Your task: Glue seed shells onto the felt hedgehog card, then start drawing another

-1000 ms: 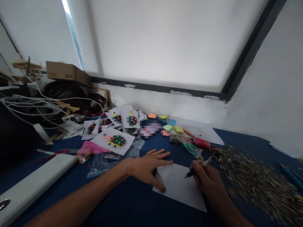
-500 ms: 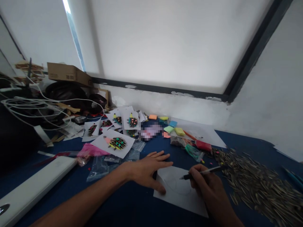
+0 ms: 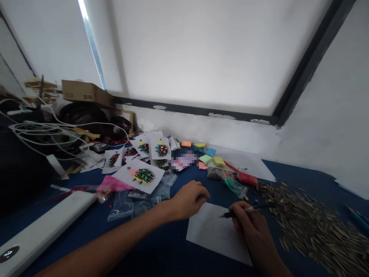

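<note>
My right hand (image 3: pixel 250 225) is closed around a dark-gripped pen (image 3: pixel 229 214), its tip over a small white sheet of paper (image 3: pixel 213 238). Faint curved pencil-like lines show on that sheet, and the hand's lower side rests at its right edge. Just beyond the sheet's upper left corner is my left hand (image 3: pixel 190 198), fingers loosely bent, with a gap to the thumb and nothing visible in it. To its left lies a card (image 3: pixel 155 184) bearing a hedgehog figure with dark striped seeds, green dots and a pink face.
A heap of striped sunflower seeds (image 3: pixel 319 227) spreads on the right. Coloured clay packs (image 3: pixel 219 161) and a red pack (image 3: pixel 247 178) lie at the back. More hedgehog cards (image 3: pixel 161 149), clear bags (image 3: pixel 121 206), a white long device (image 3: pixel 49 231) and coiled cables (image 3: pixel 37 130) fill the left.
My left hand has lifted off the paper's left edge, and its spread fingers have curled in. The right hand with the pen has hardly moved.
</note>
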A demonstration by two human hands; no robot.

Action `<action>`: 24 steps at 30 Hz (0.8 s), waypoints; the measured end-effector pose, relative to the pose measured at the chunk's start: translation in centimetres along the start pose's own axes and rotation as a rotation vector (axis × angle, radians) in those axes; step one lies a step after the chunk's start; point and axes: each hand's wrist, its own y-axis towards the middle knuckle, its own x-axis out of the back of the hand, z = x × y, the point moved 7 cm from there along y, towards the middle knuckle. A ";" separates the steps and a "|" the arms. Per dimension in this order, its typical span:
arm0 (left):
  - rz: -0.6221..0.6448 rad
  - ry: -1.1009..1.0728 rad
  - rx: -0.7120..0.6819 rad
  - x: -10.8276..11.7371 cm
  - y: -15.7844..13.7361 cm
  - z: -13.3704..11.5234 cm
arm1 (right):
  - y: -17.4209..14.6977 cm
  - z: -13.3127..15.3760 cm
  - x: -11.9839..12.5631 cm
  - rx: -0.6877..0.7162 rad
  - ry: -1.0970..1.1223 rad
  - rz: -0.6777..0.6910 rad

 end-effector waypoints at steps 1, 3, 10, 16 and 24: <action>0.012 0.015 -0.008 -0.3 0.4 -0.2 | 0.0 0.0 0.0 -0.005 0.024 -0.001; 0.025 0.037 -0.010 -0.7 1.0 -0.5 | 0.0 -0.1 -0.1 -0.021 0.072 -0.003; -0.041 0.058 -0.056 -1.6 1.5 -0.5 | 0.0 -0.5 -0.4 -0.054 0.143 -0.009; -0.011 -0.026 -0.054 -1.6 1.3 -0.1 | -0.2 -0.4 -0.6 -0.051 0.162 0.016; -0.033 -0.020 -0.091 -1.5 1.1 -0.4 | -0.3 -0.1 -1.0 -0.068 0.166 0.058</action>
